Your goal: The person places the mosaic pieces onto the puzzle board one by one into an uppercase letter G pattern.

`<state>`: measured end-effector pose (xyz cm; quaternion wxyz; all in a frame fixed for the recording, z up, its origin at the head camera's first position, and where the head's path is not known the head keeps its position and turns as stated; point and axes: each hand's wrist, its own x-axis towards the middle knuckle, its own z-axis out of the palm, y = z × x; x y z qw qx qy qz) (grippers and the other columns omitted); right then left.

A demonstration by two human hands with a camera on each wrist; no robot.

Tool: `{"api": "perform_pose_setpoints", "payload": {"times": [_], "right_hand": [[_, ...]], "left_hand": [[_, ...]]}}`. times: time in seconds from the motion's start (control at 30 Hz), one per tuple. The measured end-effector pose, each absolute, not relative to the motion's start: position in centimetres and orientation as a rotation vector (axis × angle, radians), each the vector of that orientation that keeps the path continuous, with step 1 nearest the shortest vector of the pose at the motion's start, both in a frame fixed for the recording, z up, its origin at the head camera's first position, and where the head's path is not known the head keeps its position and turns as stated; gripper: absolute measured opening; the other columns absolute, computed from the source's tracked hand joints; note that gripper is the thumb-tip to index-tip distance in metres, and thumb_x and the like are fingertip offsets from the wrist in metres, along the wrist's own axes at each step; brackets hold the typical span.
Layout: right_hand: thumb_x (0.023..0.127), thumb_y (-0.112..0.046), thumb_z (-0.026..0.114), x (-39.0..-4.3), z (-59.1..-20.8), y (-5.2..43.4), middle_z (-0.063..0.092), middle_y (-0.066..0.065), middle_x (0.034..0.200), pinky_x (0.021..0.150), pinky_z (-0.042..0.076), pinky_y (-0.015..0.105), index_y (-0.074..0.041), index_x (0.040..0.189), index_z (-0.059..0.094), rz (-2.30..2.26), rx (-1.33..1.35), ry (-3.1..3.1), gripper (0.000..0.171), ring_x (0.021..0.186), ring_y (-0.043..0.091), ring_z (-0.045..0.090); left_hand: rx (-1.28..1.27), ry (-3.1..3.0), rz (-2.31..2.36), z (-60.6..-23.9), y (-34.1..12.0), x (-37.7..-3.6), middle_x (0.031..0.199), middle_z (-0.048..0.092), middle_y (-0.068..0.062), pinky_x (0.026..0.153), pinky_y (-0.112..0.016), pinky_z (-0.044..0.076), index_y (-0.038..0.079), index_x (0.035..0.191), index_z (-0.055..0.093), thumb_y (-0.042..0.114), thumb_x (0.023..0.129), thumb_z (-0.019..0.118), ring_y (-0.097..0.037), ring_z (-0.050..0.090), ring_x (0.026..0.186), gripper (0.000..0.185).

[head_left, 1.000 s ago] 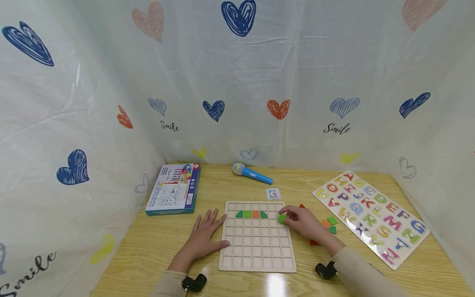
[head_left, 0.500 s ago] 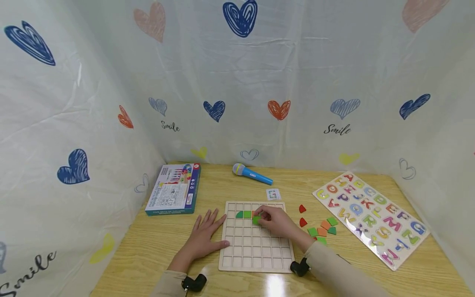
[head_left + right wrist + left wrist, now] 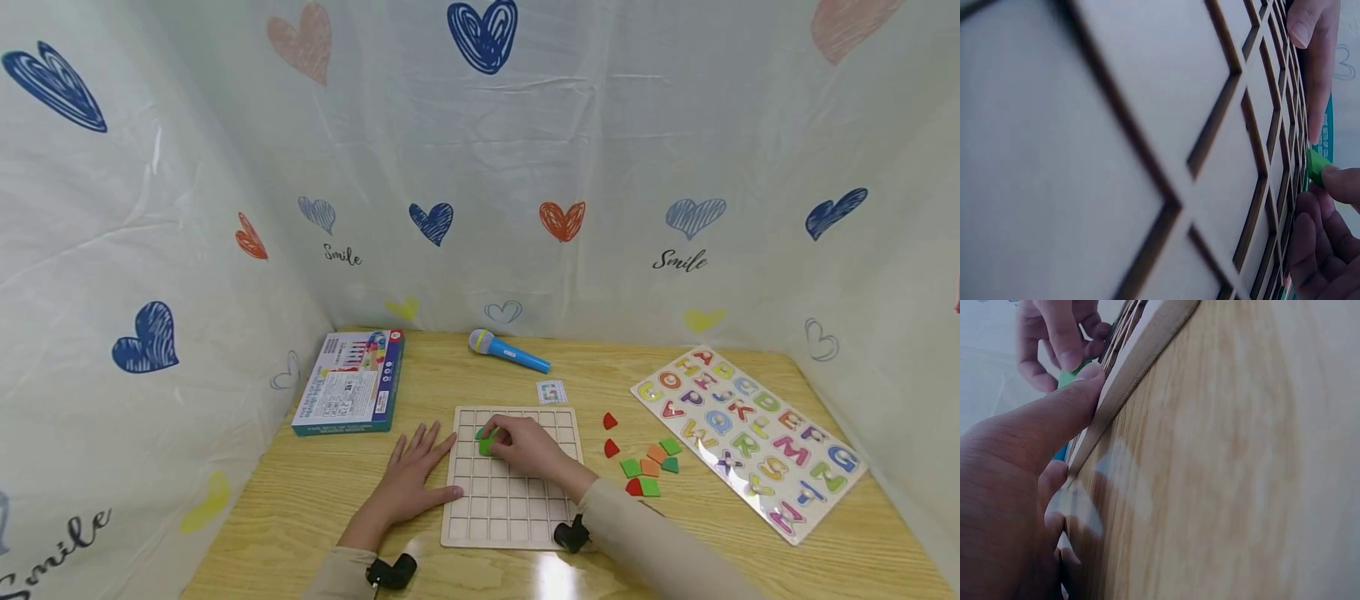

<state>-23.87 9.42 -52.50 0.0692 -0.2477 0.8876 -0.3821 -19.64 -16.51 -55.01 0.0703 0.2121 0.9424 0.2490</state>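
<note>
Leftward over one grid [image 3: 498, 507], one green tile [image 3: 484, 448] is moved, pinched by right fingers [image 3: 502, 423]; left fingers [image 3: 439, 451] are spread, touching the grid's edge.

Green square tile [image 3: 486, 447] pinched in right hand [image 3: 534, 450], over far-left part of wooden grid board [image 3: 498, 507]. Board lies flat, pale, square cells; left hand [image 3: 411, 486] has its thumb at the board's left edge.

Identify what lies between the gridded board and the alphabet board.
In the head view, red pieces, orange pieces and green pieces lie loose there, with the person's right sleeve over the near end of that stretch.
</note>
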Motion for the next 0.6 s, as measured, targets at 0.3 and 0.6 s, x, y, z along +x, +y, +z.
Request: {"api": "perform_pose_setpoints", "payload": {"times": [0.3, 0.6], "right_hand": [[0.096, -0.01, 0.068, -23.9, -52.4, 7.9, 0.057, -0.012, 0.074, 0.06, 0.045, 0.024, -0.021, 0.104, 0.069, -1.02, -0.747, 2.714, 0.014, 0.064, 0.005, 0.051], [0.091, -0.008, 0.073, -23.8, -52.2, 7.9, 0.055, -0.007, 0.082, 0.064, 0.045, 0.025, -0.016, 0.105, 0.073, -0.975, -0.772, 2.756, 0.016, 0.072, 0.008, 0.05]], "left_hand": [[0.636, 2.83, 0.765, -55.1, -16.6, -19.6, 0.169, 0.016, -0.011, 0.123, -0.059, -0.004, 0.024, 0.16, 0.036, 0.064, 0.09, 0.065, -0.035, 0.005, 0.156, 0.086], [0.634, 2.823, 0.774, -55.1, -16.6, -19.6, 0.169, 0.015, -0.01, 0.123, -0.059, -0.005, 0.024, 0.16, 0.036, 0.064, 0.09, 0.065, -0.034, 0.004, 0.156, 0.086]]}}
